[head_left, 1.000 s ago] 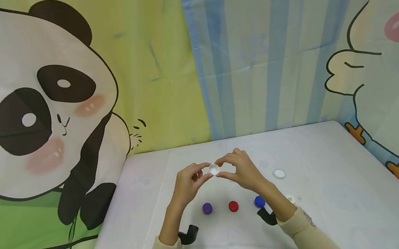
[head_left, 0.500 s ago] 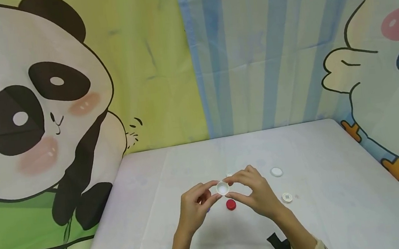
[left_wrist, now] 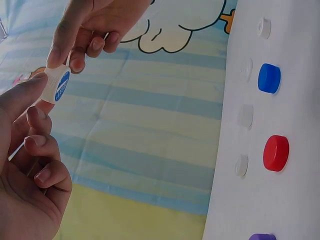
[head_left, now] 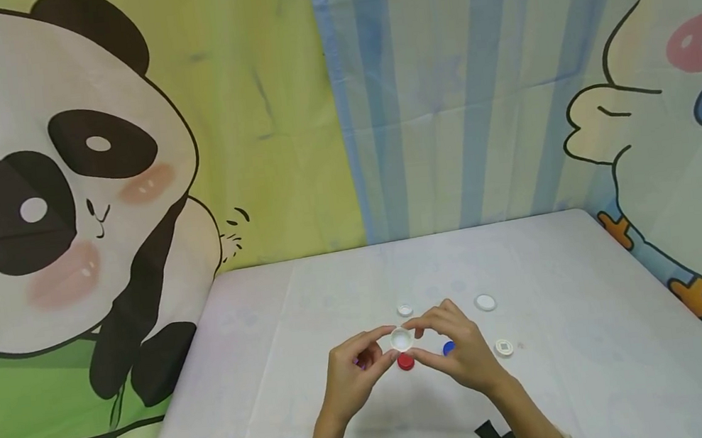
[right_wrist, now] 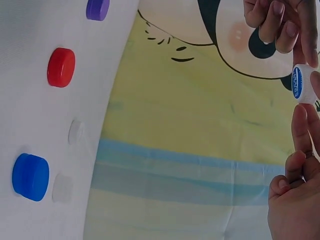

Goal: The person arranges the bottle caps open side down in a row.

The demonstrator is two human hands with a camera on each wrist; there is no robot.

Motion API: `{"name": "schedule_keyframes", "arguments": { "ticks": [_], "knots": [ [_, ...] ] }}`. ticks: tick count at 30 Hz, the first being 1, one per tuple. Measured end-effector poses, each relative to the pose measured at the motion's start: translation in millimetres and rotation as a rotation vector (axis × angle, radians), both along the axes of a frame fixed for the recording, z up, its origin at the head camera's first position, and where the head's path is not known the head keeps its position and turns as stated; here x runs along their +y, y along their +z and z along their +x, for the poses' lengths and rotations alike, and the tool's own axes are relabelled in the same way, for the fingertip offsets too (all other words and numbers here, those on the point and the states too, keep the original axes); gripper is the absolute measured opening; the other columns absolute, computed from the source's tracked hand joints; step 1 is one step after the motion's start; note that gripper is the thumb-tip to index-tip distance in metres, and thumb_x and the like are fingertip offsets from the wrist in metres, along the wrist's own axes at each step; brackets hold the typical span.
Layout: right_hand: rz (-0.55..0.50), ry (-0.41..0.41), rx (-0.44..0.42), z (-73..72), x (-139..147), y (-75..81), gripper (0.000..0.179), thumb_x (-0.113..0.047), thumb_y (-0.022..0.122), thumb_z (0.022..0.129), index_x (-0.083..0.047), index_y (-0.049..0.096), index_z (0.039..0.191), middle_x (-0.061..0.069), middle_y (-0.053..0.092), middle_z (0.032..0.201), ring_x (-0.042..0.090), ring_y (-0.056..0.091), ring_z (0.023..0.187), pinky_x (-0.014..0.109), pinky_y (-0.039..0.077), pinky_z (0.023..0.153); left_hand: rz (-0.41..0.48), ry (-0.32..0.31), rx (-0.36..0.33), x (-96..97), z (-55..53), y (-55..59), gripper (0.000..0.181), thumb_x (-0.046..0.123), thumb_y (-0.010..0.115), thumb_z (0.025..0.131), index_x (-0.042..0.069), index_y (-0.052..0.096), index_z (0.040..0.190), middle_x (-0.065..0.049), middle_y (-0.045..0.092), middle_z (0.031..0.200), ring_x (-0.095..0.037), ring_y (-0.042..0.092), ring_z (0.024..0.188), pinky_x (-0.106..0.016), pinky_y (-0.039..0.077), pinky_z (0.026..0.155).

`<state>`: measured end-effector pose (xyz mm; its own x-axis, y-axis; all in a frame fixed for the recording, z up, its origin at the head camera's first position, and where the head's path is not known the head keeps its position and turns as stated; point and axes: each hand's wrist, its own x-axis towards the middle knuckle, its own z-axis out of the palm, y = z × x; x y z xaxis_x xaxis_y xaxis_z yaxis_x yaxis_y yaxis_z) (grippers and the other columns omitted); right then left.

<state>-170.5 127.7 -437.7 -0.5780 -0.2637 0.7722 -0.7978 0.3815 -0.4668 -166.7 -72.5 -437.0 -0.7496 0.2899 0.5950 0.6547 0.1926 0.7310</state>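
Note:
A white ribbed bottle cap [head_left: 401,340] is held up between both hands, its hollow underside facing the head camera. Its outer face carries a blue printed disc, as the left wrist view shows on the cap [left_wrist: 57,85]. My left hand [head_left: 353,374] pinches one side between thumb and index finger, its other fingers curled loosely. From the opposite side, my right hand [head_left: 457,350] pinches the same cap with thumb and forefinger. Just below it on the table lies a red cap [head_left: 406,362]. A blue cap [head_left: 449,347] is partly covered by the right hand; the left hand mostly hides a purple cap [right_wrist: 97,9].
Several white caps and discs lie on the white table [head_left: 294,410], including a small white cap [head_left: 405,310], a flat white disc [head_left: 485,302] and a white cap with a square mark [head_left: 504,348]. A cartoon-printed curtain [head_left: 263,114] hangs behind the table.
Both hands have come down in the head view and slightly right, still pinching the white cap. The small white cap at the back now shows. The table caps have stayed in place.

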Motion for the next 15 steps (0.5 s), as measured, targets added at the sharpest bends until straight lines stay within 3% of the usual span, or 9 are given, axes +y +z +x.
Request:
{"name": "schedule_keyframes", "arguments": {
  "ticks": [4,7,11,15],
  "knots": [
    [-0.004,-0.009,-0.004,0.1,2.9,-1.6,0.036,-0.015,0.076,0.069,-0.018,0.065,0.103,-0.009,0.059,0.083,0.007,0.043,0.082,0.017,0.035,0.066,-0.004,0.014,-0.058,1.6,1.1,0.7,0.029,0.019,0.068,0.080,0.009,0.065,0.107,0.002,0.052,0.061,-0.004,0.042,0.053,-0.017,0.036,0.043],
    [-0.001,-0.027,-0.003,0.7,4.7,-2.9,0.036,-0.017,0.076,0.069,-0.019,0.065,0.103,-0.009,0.060,0.083,0.007,0.043,0.082,0.016,0.035,0.066,-0.005,0.051,-0.217,3.2,2.8,6.3,0.028,0.023,0.067,0.080,0.013,0.066,0.106,0.003,0.053,0.062,-0.006,0.044,0.054,-0.019,0.036,0.045],
    [-0.006,-0.020,0.018,-0.1,6.0,-5.2,0.036,-0.018,0.077,0.069,-0.018,0.065,0.102,-0.011,0.059,0.082,0.008,0.043,0.081,0.019,0.035,0.064,-0.011,0.064,-0.458,5.6,8.1,21.7,0.022,0.025,0.066,0.081,0.014,0.068,0.100,0.001,0.053,0.065,-0.007,0.044,0.056,-0.018,0.036,0.049],
    [-0.009,0.000,0.059,-1.6,6.0,-6.0,0.035,-0.018,0.077,0.069,-0.016,0.065,0.101,-0.012,0.057,0.080,0.009,0.041,0.079,0.021,0.034,0.064,-0.009,0.003,-0.570,6.5,11.6,32.5,0.020,0.021,0.065,0.083,0.007,0.069,0.096,-0.007,0.060,0.074,-0.005,0.044,0.061,-0.018,0.037,0.054]
  ]
}}
